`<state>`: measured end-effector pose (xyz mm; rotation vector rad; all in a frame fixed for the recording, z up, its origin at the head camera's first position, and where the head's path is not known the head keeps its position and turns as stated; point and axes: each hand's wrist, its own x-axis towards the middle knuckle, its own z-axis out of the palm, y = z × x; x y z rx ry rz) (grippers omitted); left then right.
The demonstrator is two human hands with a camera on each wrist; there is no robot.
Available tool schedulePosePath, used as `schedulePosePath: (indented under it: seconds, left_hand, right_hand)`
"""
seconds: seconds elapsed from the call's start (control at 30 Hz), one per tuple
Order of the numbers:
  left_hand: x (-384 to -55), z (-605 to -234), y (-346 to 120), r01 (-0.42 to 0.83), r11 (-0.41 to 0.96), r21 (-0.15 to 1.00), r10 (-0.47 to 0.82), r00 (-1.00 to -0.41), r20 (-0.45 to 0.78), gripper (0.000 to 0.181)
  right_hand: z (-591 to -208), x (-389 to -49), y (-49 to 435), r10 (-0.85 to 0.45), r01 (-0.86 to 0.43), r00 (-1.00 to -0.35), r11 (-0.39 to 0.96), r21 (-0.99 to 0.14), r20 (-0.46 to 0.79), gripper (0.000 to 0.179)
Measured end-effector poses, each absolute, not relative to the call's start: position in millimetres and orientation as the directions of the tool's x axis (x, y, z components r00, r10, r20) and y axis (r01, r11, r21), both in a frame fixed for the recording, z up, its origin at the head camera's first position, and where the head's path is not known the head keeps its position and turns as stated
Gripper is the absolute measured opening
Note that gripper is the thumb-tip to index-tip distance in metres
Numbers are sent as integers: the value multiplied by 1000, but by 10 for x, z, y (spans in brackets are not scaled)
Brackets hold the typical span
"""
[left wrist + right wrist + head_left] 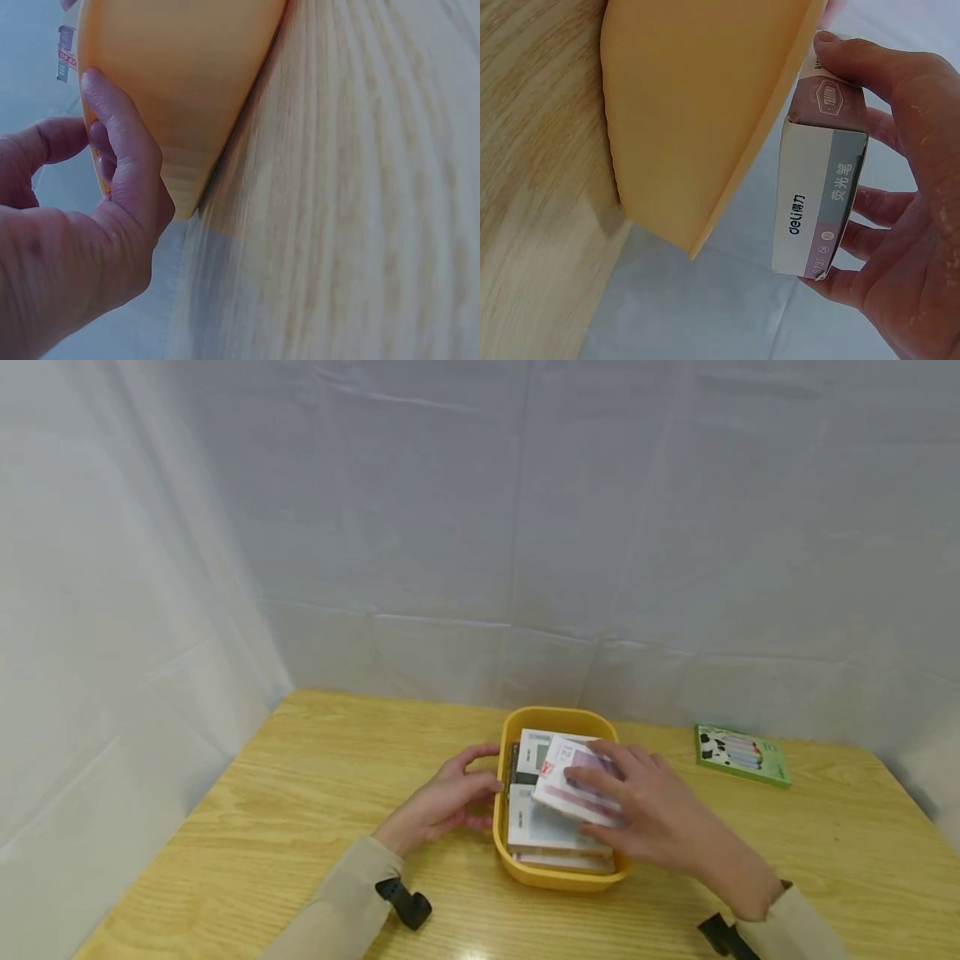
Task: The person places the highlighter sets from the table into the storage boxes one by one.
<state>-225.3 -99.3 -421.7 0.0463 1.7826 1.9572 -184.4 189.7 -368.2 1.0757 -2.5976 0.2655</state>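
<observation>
A yellow plastic basket (558,881) stands on the table with several white boxes (547,827) inside. My left hand (450,797) holds the basket's left rim, its thumb at the edge and its curled fingers against the outer wall, as the left wrist view shows. My right hand (652,806) grips a white and purple highlighter box (555,789) between thumb and fingers. This box is tilted above the other boxes in the basket. In the right wrist view, the printed end of the highlighter box (806,202) faces the camera beside the basket's rim.
A flat green box with a panda and coloured pens on it (738,756) lies at the back right of the wooden table (337,760). White sheeting (450,527) hangs behind the table and along its left side. Black straps cross both sleeves.
</observation>
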Motion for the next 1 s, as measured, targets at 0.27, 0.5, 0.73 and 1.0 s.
schedulePosePath:
  seconds: [0.27, 0.5, 0.73, 1.0]
  left_hand:
    - [-2255, -4226, -993, -330, -30, 944, 381, -877, -294, 65]
    - [-2244, -4220, -995, -334, -26, 942, 374, -877, -301, 66]
    - [-2223, -4213, -1000, -324, -28, 946, 373, -881, -291, 64]
    - [-2217, -4203, -1002, -322, -25, 946, 374, -881, -290, 64]
  right_hand:
    - [-3738, -1858, 1856, -689, -762, -617, 644, -68, 380, 65]
    - [-3778, -1855, 1821, -703, -776, -605, 626, -79, 375, 63]
    - [-3819, -1836, 1789, -720, -796, -581, 600, -80, 380, 61]
    - [-3871, -1813, 1756, -728, -798, -586, 594, -99, 355, 59]
